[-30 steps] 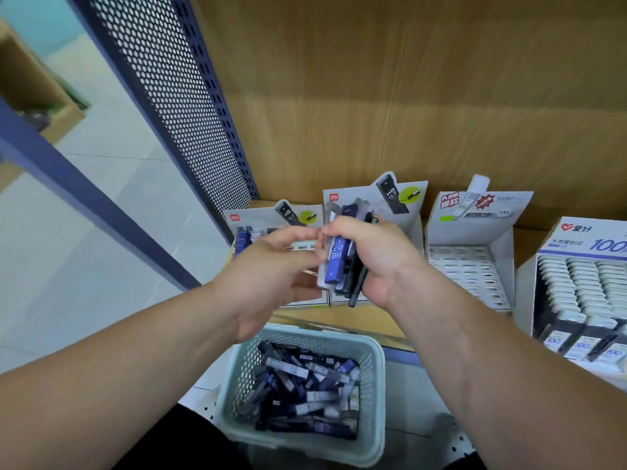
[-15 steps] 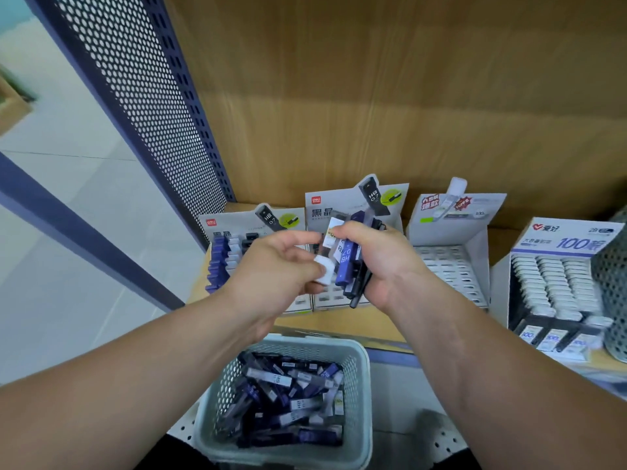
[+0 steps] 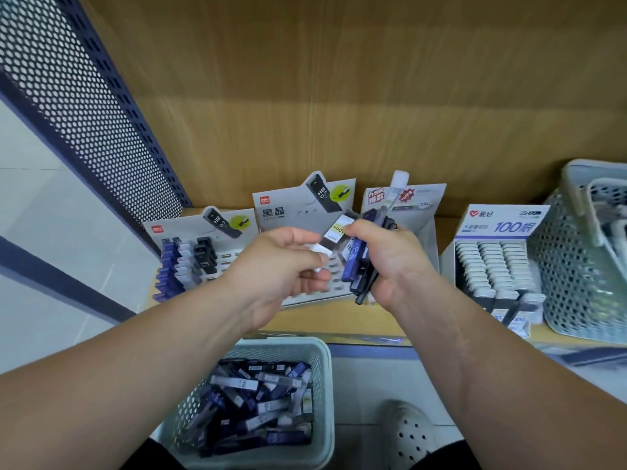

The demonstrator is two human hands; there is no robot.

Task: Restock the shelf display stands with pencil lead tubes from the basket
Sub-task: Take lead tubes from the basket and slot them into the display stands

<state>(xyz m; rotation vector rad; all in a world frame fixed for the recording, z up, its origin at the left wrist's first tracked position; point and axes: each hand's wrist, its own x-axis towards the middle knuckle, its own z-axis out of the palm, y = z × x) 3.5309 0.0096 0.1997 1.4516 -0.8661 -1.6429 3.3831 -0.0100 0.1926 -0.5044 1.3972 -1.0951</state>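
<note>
At the centre, just toward 1 o'clock, we see the right hand (image 3: 393,262) clenched round a bundle of lead tubes (image 3: 356,262), blue and black ones held roughly upright, with their lower ends sticking out below the fist. The left hand (image 3: 278,266), just toward 9 o'clock from it, pinches a pale tube (image 3: 319,250) between thumb and curled fingers. That tube's far end lies against the bundle. We cannot tell whether it is free of the bundle.

At 6 o'clock the pale green basket (image 3: 281,343) sits below the shelf (image 3: 325,318), with a heap of loose tubes (image 3: 258,398) lying crisscross inside it.

Behind the hands, three card stands line the shelf. The left display stand (image 3: 176,232), toward 9 o'clock, carries a column of blue tubes (image 3: 169,269) and, just beside it, a few black tubes (image 3: 203,256). The middle stand (image 3: 288,206) rises at 12 o'clock from the hands, its lower part hidden by them. The third stand (image 3: 424,201) is at 1 o'clock.

At 3 o'clock a white box (image 3: 495,227) holds rows of pale tubes, and a mesh basket (image 3: 570,273) touches its right side. A perforated panel (image 3: 84,106) runs along 10 o'clock, a wooden back wall (image 3: 339,96) fills 12 o'clock, and a pale shoe (image 3: 407,432) shows at 5 o'clock.
</note>
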